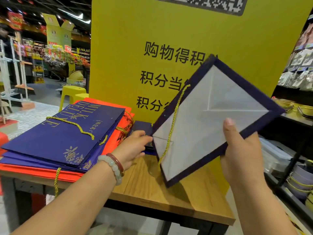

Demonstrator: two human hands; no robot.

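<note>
Right grip (240,155) pinches bag (211,116) at lower edge: thumb on white face, fingers behind. Bag folded flat, tilted, held in air above worktop (152,184); gold cord (171,126) hangs across it. Left grip (133,146) loosely spread, holds nothing, fingertips by bag's left corner. Step, likely: sorting folded bags. Next move: lay bag square on stack (64,136) at left, cord kept from snagging.

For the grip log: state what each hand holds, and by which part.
The right hand grips the navy paper bag by its lower rim, thumb on the white lining. The left hand reaches its left corner; a grip there cannot be told.
</note>
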